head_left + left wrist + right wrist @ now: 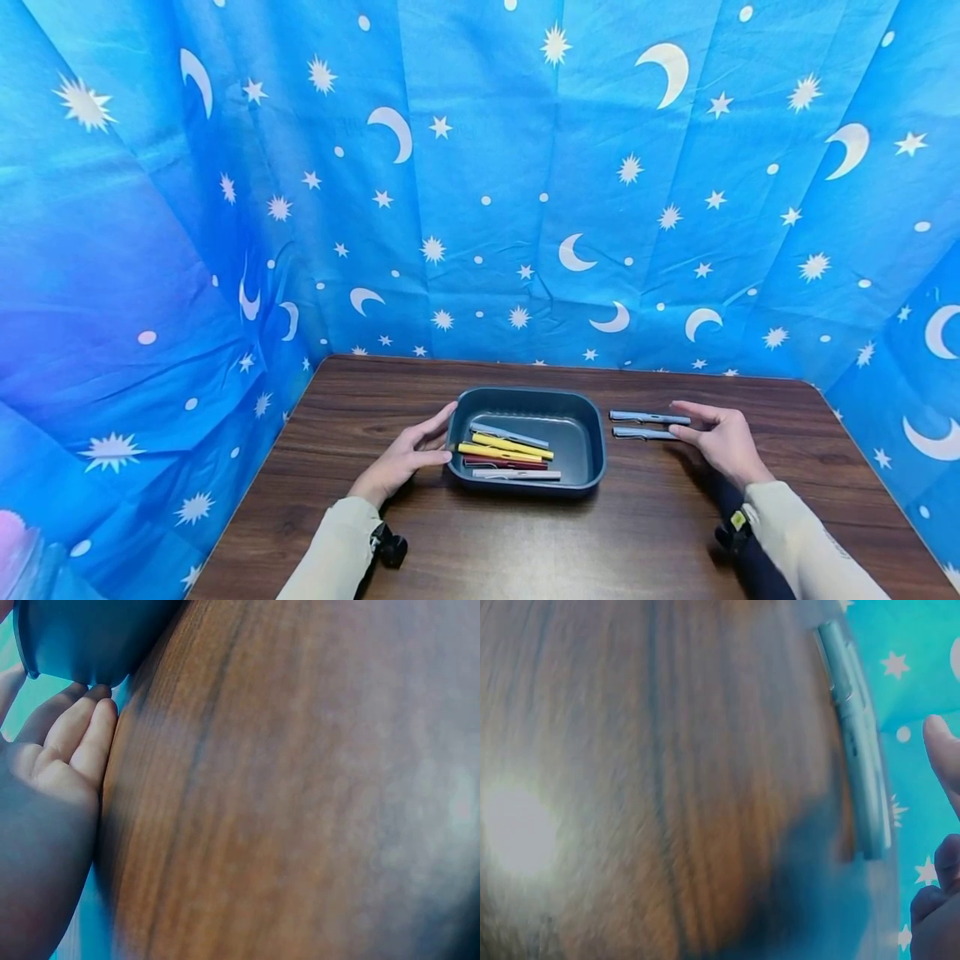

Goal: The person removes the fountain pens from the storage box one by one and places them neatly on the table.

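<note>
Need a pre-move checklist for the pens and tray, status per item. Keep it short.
1. Tray supported: ok, left hand against its left side.
2. Room inside: ok, bare floor at the tray's right end.
3. Five pens within the rim: ok.
4. Two loose pens in reach: ok, right hand is at their right ends.
5. Loose pens in the tray: not ok, both lie on the table to its right.
6. Right-hand contact with a pen: cannot tell.
</note>
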The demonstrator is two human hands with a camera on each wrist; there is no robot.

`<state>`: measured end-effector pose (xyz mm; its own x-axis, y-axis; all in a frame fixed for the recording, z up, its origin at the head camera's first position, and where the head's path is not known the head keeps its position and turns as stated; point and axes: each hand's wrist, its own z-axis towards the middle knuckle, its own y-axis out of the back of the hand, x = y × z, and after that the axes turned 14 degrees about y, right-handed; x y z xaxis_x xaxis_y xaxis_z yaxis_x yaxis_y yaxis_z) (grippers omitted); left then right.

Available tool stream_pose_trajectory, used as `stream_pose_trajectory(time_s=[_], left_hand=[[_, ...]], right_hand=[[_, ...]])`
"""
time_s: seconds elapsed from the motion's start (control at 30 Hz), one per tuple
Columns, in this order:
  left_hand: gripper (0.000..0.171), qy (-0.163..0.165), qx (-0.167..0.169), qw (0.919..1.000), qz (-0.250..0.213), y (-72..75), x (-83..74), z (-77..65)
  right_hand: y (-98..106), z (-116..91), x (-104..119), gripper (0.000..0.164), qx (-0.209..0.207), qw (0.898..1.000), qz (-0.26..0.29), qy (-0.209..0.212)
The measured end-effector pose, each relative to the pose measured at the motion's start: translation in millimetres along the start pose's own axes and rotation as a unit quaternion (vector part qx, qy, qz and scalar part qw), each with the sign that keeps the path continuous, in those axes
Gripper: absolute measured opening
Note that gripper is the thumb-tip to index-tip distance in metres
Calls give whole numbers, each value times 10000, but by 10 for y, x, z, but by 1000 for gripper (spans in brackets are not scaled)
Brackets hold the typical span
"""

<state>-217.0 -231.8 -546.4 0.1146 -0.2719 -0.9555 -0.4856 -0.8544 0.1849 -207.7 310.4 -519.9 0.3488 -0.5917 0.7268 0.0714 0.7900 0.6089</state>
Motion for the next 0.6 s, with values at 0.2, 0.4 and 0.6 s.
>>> stream_pose_trajectory(time_s=[0.2,0.4,0.6], left_hand=[[75,-33,-36,9999,119,1,9,9],[75,-42,-12,10000,45,3,25,8],[75,-67,-1,10000,19,2,6,0]], right_hand=[[-33,41,160,53,-64,9990,448,66],[-118,96,321,53,-50,9971,752,65],[-215,168,454,53,30,9962,847,215]])
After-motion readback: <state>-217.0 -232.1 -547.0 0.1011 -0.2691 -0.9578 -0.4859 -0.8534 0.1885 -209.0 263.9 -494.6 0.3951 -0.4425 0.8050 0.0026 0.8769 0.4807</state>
